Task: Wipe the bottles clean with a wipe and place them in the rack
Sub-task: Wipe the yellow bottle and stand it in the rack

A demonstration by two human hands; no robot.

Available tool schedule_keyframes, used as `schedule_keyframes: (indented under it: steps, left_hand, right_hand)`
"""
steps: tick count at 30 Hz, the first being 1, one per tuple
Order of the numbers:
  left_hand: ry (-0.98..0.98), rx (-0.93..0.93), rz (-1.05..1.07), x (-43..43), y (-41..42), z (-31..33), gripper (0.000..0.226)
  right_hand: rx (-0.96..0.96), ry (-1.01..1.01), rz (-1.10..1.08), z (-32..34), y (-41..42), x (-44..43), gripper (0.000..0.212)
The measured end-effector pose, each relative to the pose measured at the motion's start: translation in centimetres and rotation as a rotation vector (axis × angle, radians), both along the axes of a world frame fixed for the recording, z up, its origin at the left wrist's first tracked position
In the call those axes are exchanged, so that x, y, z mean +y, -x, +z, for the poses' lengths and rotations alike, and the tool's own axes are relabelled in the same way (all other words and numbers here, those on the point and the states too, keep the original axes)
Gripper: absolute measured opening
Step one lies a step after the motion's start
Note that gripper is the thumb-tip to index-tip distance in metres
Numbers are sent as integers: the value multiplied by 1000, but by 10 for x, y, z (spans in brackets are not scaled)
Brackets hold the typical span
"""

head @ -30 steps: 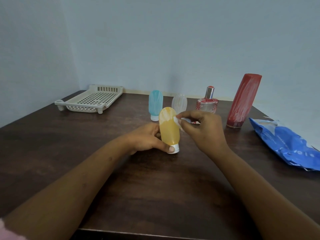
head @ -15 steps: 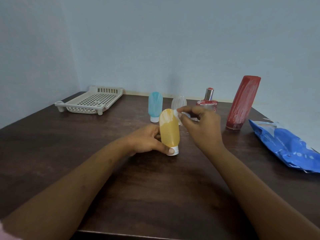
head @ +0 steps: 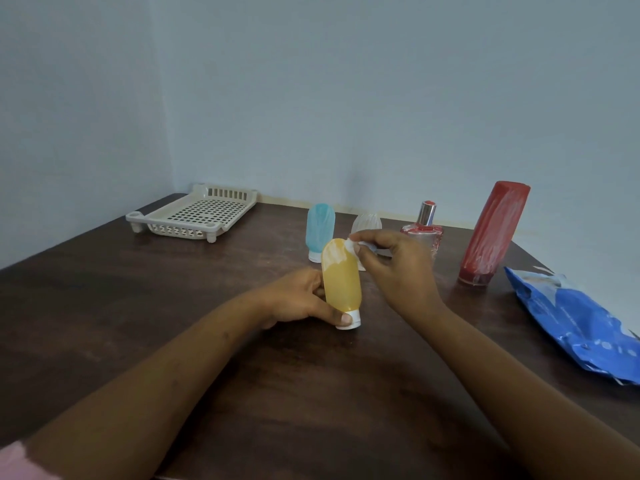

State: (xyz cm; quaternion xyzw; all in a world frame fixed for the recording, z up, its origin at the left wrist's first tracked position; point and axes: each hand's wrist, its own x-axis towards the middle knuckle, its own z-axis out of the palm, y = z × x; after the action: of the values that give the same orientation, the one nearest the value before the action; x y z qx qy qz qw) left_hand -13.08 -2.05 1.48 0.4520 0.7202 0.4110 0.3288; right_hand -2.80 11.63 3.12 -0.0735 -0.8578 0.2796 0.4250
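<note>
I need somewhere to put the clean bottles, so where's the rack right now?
In the head view, the rack sits at the table's far left corner, well left of the blue bottle.

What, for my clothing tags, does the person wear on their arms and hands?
Both forearms are bare. A pink sleeve shows only at the left arm's upper end. The left hand and right hand carry no gloves, and no rings or watch are visible.
</note>
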Motion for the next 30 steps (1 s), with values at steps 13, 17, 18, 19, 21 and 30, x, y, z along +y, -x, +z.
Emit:
schedule_keyframes:
  steps: [13, 17, 18, 19, 21, 30]
  left_hand:
    - [-37, -65, -37, 1, 5, -7, 37]
    - [-29, -72, -47, 2, 6, -6, 27]
    - [-29, -73, -47, 2, 6, -6, 27]
    - [-32, -73, -47, 1, 5, -6, 27]
    - [-47, -71, -43, 1, 5, -7, 28]
    - [-24, -49, -38, 2, 4, -5, 29]
  right_hand:
    - [-29, -87, 75, -6, -3, 7, 20]
    - [-10, -54, 45, -6, 0, 8, 19]
    - [17, -50, 37, -5, 4, 6, 19]
    - [44, -53, 36, -4, 7, 4, 19]
    - [57, -82, 53, -3, 11, 0, 19]
    - [-58, -89, -25, 5, 5, 6, 21]
